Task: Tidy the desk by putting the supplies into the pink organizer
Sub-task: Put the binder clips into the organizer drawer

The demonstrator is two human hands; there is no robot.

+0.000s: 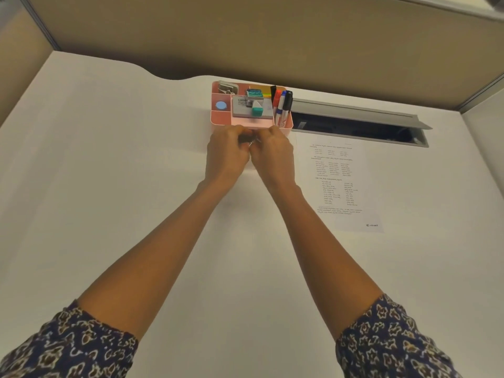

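Clip (248, 141) mostly hidden between both hands; only dark body and silver loops seen, exact kind hard to tell. Left hand (227, 154) fingers (236, 131) curled on it; right hand (273, 155) fingers pinched onto it from right. Clip held just near of organizer (219, 120) near wall, at middle. Markers (282, 105) stood in organizer's right slot. Paper (344, 188) laid right of hands; tabletop (131, 165) open left and near.

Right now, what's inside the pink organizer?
Markers upright at right; grey pad in the middle, teal item on it; blue disc at left. Under the pad: hidden. The left hand and right hand, gripping a dark clip, partly hide the pink organizer's front.
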